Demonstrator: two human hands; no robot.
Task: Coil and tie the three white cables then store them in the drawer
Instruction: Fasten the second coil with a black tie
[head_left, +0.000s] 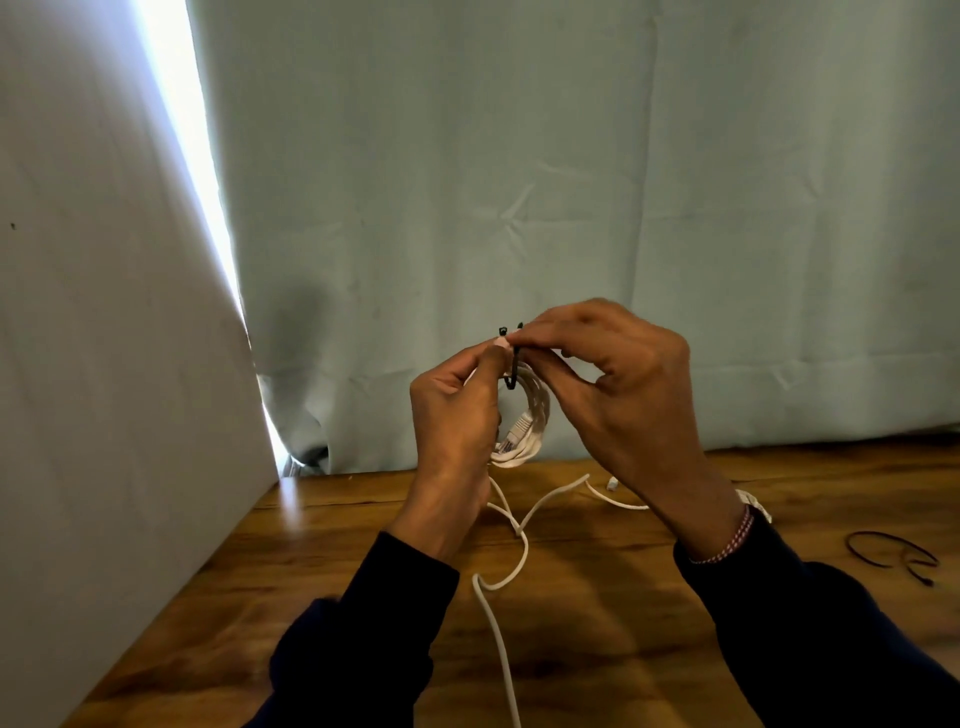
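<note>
Two hands (457, 400) (608, 374), black tie (513, 371), coiled cable (532, 415)

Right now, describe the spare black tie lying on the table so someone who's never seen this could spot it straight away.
Start at the wooden table and look to its right side, past the person's right hand. The spare black tie lies there alone as a thin dark loop. Unlike the black tie pinched on the white coil, nothing touches it.

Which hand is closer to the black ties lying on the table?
The right hand. It is raised over the middle of the table, with the spare black ties lying off to its right. The left hand is farther left, on the other side of the coiled white cable.
</note>
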